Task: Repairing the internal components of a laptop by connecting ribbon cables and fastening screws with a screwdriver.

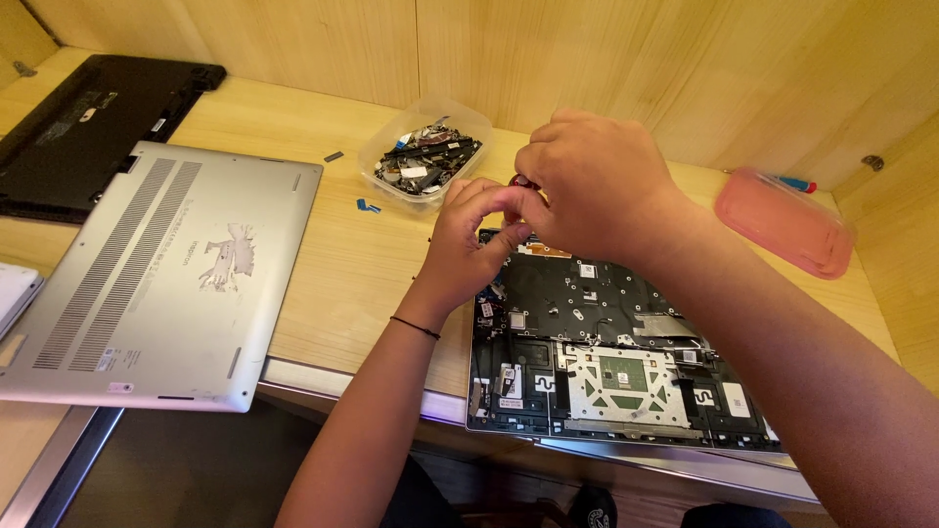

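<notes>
Working at the top edge of an opened laptop chassis point(597, 342), both hands meet over its 12 o'clock rim. Left hand point(469, 240): fingers curled tight, tips pinched together against the chassis edge; what they pinch is too small to tell. Black band sits on the left wrist. Right hand point(597, 181): fingers closed round a small red-handled tool point(515, 181), only the handle end visible betw. the two hands; tip hidden. Hands touch each other at the thumb area.

Chassis lies at approx. 5 o'clock on the wooden counter point(352, 264), internals up: dark board section, silver trackpad bracket w/ green centre, near edge overhanging the counter edge.

Clear plastic tub point(425, 156) of loose parts stands at 11 o'clock from the hands, just beside them. Small blue piece point(367, 205) lies near the tub's 7 o'clock side. Silver laptop bottom cover point(161, 279) lies at 9 o'clock, vents up. Black laptop base point(93, 122) sits behind it at 10 o'clock. Pink lidded box point(782, 223) rests at 3 o'clock, well apart from the chassis.
</notes>
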